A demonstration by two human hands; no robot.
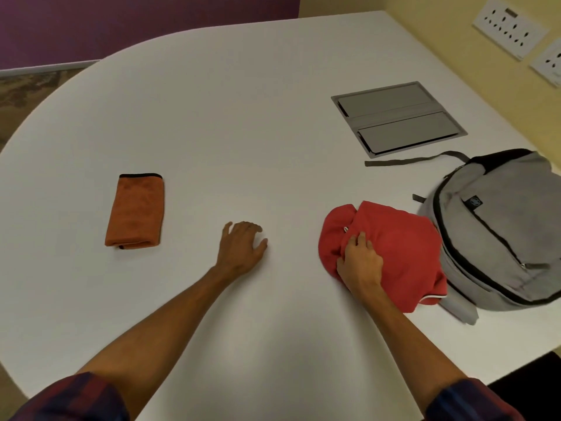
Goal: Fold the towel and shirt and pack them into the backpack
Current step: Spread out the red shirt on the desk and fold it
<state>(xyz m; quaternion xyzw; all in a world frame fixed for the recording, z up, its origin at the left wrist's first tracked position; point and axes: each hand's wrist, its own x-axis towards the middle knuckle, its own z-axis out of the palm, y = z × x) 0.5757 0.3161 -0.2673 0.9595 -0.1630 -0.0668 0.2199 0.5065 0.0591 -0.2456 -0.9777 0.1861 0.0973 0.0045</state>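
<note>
Now the right hand (359, 264) presses down on the red shirt (391, 253), fingers (361, 240) curled into the bunched cloth, right up against the grey backpack (498, 232) lying on the white surface (243, 117). Left hand (243, 246) rests flat mid-surface, fingers released, holding nothing. Well off to the left sits the orange towel (136, 211), folded.

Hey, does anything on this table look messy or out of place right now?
Only the red shirt: it lies bunched in a loose heap against the grey backpack, gripped by the right hand. The orange towel is folded neatly, and the left hand rests on the table.
</note>
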